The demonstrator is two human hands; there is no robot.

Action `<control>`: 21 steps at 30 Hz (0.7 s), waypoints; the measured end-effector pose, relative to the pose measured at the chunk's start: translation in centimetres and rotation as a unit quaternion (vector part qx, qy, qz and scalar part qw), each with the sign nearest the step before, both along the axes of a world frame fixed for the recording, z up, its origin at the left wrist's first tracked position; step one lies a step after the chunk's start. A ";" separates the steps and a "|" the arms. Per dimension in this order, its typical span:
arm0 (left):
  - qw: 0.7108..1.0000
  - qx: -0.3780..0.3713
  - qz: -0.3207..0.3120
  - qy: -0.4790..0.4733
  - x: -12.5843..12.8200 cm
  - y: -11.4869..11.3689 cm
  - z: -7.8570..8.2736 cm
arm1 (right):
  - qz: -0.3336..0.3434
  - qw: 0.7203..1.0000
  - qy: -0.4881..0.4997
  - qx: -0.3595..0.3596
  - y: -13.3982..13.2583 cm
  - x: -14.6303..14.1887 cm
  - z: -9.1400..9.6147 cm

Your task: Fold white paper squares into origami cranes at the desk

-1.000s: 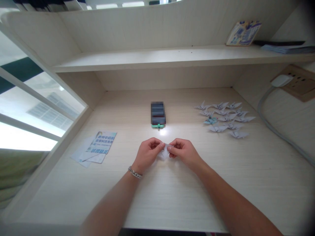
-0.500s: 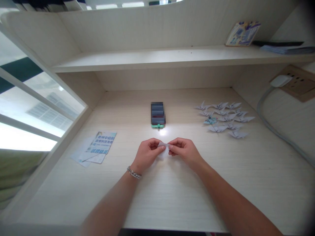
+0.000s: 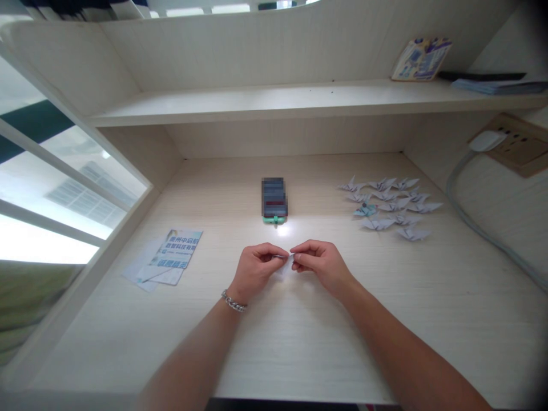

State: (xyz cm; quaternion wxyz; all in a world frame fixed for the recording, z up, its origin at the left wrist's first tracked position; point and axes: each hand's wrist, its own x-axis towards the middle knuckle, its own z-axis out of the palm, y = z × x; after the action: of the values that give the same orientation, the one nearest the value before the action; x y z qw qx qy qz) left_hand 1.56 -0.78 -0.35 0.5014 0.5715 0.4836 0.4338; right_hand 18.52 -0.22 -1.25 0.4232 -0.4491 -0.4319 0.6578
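Observation:
My left hand (image 3: pixel 257 267) and my right hand (image 3: pixel 320 264) meet over the middle of the pale wooden desk (image 3: pixel 299 342). Both pinch a small piece of folded white paper (image 3: pixel 286 264) between thumb and fingertips, just above the desk top. The paper is mostly hidden by my fingers. A metal bracelet (image 3: pixel 233 301) sits on my left wrist. A phone (image 3: pixel 274 200) in a green case lies flat just beyond my hands.
Several folded paper cranes (image 3: pixel 389 202) lie in a cluster at the right rear. Printed leaflets (image 3: pixel 169 260) lie at the left. A shelf (image 3: pixel 299 100) spans overhead, with a card and papers at its right end. A grey cable (image 3: pixel 479 222) runs along the right wall from a socket.
My fingertips have closed in over the paper and pressed it flatter, so less of it shows. My arms have hardly moved.

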 end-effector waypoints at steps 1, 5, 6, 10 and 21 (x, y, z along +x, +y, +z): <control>1.000 0.003 -0.003 -0.001 0.0 0.0 0.0 | -0.003 1.000 0.007 -0.004 0.0 0.0 0.0; 1.000 0.014 -0.011 -0.007 0.0 0.0 0.1 | -0.007 1.000 0.021 -0.005 0.0 0.1 0.2; 1.000 0.014 -0.014 -0.005 0.0 0.0 0.1 | -0.009 1.000 0.016 0.001 0.0 0.1 0.2; 0.999 0.014 -0.022 0.021 0.0 0.0 0.3 | -0.011 1.000 -0.010 0.026 0.0 0.1 0.3; 0.998 0.061 -0.001 0.032 0.0 -0.2 0.0 | -0.007 0.999 0.037 -0.014 -0.1 0.0 0.1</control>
State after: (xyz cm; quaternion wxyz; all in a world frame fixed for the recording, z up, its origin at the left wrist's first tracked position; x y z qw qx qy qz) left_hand 1.59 -0.96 -0.33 0.4503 0.6154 0.4709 0.4436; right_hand 18.55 -0.29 -1.16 0.4373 -0.4333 -0.4032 0.6771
